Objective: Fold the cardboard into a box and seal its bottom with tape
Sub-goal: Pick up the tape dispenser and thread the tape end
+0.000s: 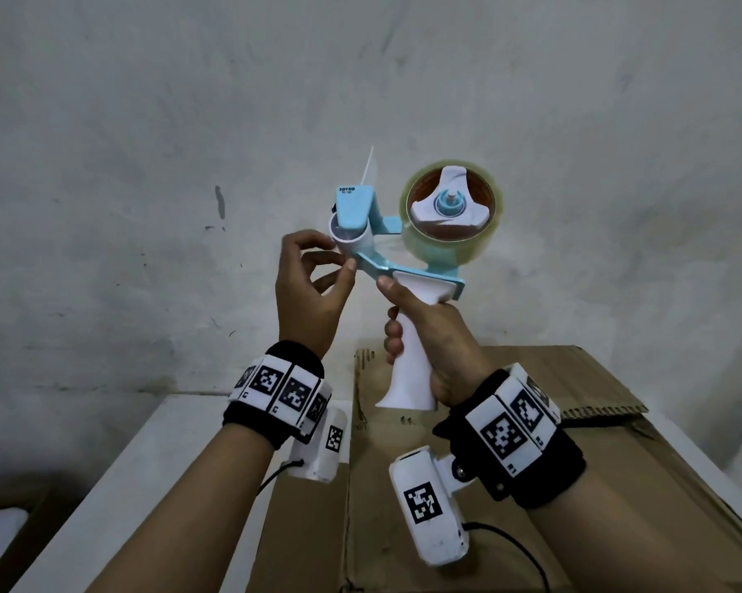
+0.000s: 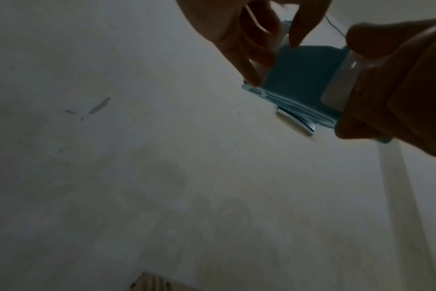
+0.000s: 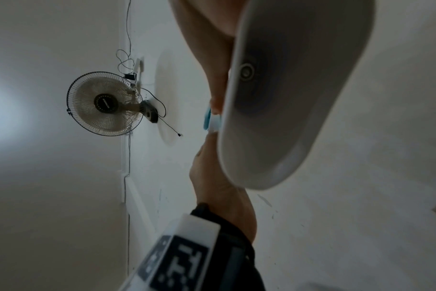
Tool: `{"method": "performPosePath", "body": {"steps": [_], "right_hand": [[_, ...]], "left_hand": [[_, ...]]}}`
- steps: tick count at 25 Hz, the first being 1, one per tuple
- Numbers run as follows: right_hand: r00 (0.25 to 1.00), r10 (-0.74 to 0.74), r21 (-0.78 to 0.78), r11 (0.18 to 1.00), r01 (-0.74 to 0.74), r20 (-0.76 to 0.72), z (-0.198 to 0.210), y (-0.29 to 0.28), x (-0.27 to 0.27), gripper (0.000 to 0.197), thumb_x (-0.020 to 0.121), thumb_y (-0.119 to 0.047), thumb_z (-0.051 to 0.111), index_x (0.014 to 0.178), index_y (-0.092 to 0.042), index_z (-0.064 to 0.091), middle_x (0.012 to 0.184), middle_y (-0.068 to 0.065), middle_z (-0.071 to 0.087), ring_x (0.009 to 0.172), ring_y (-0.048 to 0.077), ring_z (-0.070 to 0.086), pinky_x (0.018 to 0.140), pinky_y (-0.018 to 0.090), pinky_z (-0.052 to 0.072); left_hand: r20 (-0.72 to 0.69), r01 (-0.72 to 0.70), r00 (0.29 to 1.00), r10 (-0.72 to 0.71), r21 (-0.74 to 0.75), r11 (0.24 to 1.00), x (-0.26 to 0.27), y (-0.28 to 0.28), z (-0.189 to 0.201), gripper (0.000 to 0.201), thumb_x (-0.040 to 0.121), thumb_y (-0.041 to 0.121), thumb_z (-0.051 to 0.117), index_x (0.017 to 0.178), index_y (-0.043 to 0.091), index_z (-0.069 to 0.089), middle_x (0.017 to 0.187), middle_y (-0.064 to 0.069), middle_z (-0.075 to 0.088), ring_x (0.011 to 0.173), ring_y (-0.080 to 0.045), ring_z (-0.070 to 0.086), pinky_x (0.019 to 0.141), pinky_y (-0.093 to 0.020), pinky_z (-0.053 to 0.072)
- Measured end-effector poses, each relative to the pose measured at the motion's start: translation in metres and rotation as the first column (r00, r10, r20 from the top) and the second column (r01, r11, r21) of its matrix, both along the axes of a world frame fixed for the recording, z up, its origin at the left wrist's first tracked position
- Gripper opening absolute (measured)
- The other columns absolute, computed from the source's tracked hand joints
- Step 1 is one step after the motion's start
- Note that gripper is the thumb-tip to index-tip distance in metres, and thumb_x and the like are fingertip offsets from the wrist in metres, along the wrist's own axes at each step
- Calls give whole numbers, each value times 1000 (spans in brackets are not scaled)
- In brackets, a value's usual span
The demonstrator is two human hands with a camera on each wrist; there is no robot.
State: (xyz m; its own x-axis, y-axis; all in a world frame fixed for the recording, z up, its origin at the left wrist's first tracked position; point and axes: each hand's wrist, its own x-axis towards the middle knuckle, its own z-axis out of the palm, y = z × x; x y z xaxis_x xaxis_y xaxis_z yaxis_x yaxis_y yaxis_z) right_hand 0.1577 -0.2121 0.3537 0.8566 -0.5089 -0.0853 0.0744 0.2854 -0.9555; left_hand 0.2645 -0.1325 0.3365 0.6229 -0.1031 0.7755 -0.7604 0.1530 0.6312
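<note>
A blue and white tape dispenser (image 1: 403, 269) with a roll of clear tape (image 1: 446, 246) is held up in front of the wall. My right hand (image 1: 392, 312) grips its white handle (image 1: 407, 365), thumb up at the blue frame. My left hand (image 1: 341, 256) pinches the dispenser's front end at the white roller; whether clear tape lies between the fingertips cannot be told. In the left wrist view the fingers (image 2: 251, 65) touch the blue plate (image 2: 304, 78). The handle's base (image 3: 286, 98) fills the right wrist view. The brown cardboard box (image 1: 608, 378) lies below both hands.
The box rests on a white table (image 1: 146, 464) that stands against a scuffed white wall (image 1: 146, 164). A thin clear strip (image 1: 368, 164) sticks up from the dispenser's front. A wall fan (image 3: 105, 103) hangs high on the wall.
</note>
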Motion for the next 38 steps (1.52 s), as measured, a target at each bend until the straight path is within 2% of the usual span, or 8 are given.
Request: {"method": "performPosePath", "body": {"steps": [7,11,14,19,25,29,33,38], "right_hand": [[999,-26,-77,997,28,19,7,3,8,24,81,-32,68,78,-12,56,53,3,47,41,12,45,45,20,41],[999,-25,-112,993,29,39,5,6,9,22,82,-30,67,90,-13,58,56,1,46,44,11,44,44,20,40],[998,-33,-150,988,41,58,-1,9,8,15,83,-27,67,89,-16,61,51,-3,45,40,8,43,42,19,38],[998,-38,-121,992,44,49,-7,8,11,14,82,-25,68,87,-14,60,49,-2,44,38,8,42,41,19,38],[1000,8,-83,997,-9,-15,-8,2,12,22,82,-27,68,87,-10,55,56,3,45,38,9,42,41,18,39],[1000,3,-122,992,-3,2,-9,4,13,17,83,-25,67,84,-12,57,54,2,44,39,9,41,41,18,37],[999,-21,-174,984,26,33,-9,4,14,14,83,-25,67,85,-15,58,51,1,44,38,9,42,40,19,37],[999,-8,-154,988,14,35,-6,2,14,15,83,-24,68,77,-15,56,49,1,43,35,9,39,39,17,36]], "left_hand": [[-115,136,983,-146,-90,987,3,4,6,20,82,17,49,98,28,44,100,15,52,89,0,60,73,-14,52],[-238,32,970,-47,-63,997,-5,-3,13,36,82,35,63,111,26,43,108,14,50,97,-1,52,77,-5,47],[-381,-37,925,-11,-117,992,-5,-3,20,37,77,33,70,103,22,46,104,8,54,99,-11,56,88,-27,53],[-233,-175,959,163,-32,984,-2,3,18,39,71,29,76,96,21,47,99,12,53,88,-4,54,61,2,43],[-12,-170,985,172,89,981,12,16,13,37,70,27,77,97,12,58,96,7,58,81,0,57,70,-2,46],[-231,-92,970,81,-35,995,8,14,12,61,66,21,81,99,19,30,89,10,56,86,-6,61,71,-5,50],[-244,-123,960,135,62,990,3,8,14,51,68,33,77,103,19,43,98,12,51,84,0,53,60,7,40],[-342,-82,938,59,-55,995,7,8,19,33,69,29,77,87,18,52,91,9,60,88,-9,58,79,-20,52]]}}
